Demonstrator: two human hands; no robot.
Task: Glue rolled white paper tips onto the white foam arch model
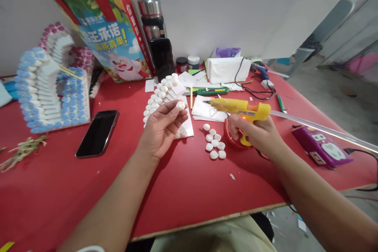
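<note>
Red table [177,189]: big bare patch near-centre & near-left, so plenty of room for the forearms there; near edge runs just under the elbows, right edge is close beyond the purple power strip [321,147].

Far-left is crowded: printed bag [109,35], blue-tipped foam stack [50,90], pink one behind it. Black phone [98,132] lies flat, left of the work spot. Flask [151,17] + tissue box [227,69] along the far wall.

White foam fan piece [174,102], centre-far: a row of white balls already sits along its left edge, looks mostly populated.

Right hand [256,132] clenched on yellow glue gun [239,109], nozzle pointing left toward the other hand, orange lamp on. Clear glue stick sticks out the back to the right, over the power strip; cord trails off right, snag risk imo.

Left hand [162,130] palm-up, fingertips pinching one white ball [180,105], held just above the foam piece's near end, apart from the nozzle.

Loose balls pile [215,143], abt 7, on the table btwn the hands = what's left, judging by count. So: well along, not finished. No glue visible on the held ball, can't tell.
</note>
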